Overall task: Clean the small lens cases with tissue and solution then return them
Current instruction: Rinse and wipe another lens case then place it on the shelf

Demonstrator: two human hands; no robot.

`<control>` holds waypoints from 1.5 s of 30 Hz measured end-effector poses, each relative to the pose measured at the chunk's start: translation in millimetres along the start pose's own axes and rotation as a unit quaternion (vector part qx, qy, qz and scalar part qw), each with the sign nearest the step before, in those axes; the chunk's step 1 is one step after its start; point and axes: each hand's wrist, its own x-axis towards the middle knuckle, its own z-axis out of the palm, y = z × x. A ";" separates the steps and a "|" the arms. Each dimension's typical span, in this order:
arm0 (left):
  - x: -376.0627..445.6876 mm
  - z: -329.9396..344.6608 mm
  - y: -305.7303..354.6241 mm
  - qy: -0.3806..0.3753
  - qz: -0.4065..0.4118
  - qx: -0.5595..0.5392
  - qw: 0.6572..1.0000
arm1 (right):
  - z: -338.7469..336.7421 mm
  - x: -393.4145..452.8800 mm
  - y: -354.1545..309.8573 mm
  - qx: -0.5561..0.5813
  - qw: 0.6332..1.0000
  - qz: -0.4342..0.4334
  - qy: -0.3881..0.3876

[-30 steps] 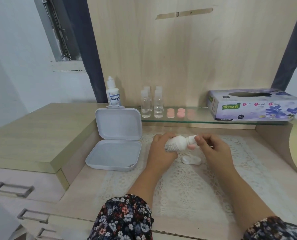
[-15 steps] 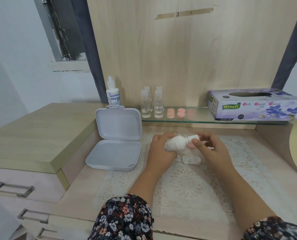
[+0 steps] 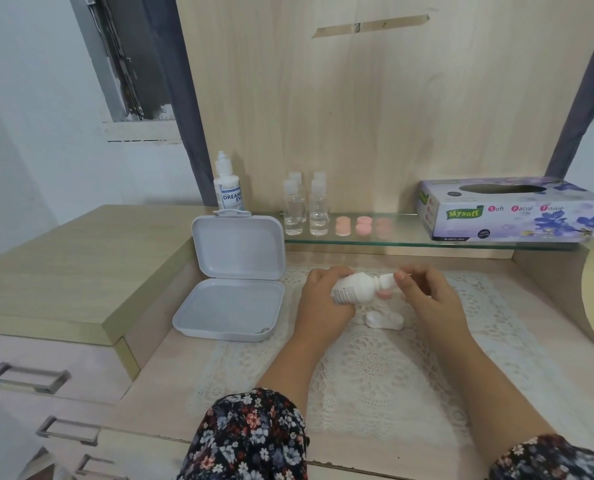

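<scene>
left hand (image 3: 318, 299) grips solution bottle (image 3: 352, 292) sideways; right hand (image 3: 427, 296) pinches its cap (image 3: 387, 279), likely unscrewing above white lens case (image 3: 384, 320).

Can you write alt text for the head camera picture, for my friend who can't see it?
A person's left hand holds a white solution bottle sideways while the right hand pinches its cap, above a white lens case on a lace mat. An open white box lies to the left; a tissue box sits on a glass shelf.
</scene>
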 end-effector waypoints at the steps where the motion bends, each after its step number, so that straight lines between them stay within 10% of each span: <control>1: 0.0 0.0 -0.4 0.000 0.000 0.001 1.000 | -0.4 0.7 0.7 0.006 1.000 0.008 0.006; 45: 4.9 0.5 -7.0 0.027 -0.012 0.016 0.999 | -1.2 3.8 2.5 -0.041 0.999 -0.010 -0.020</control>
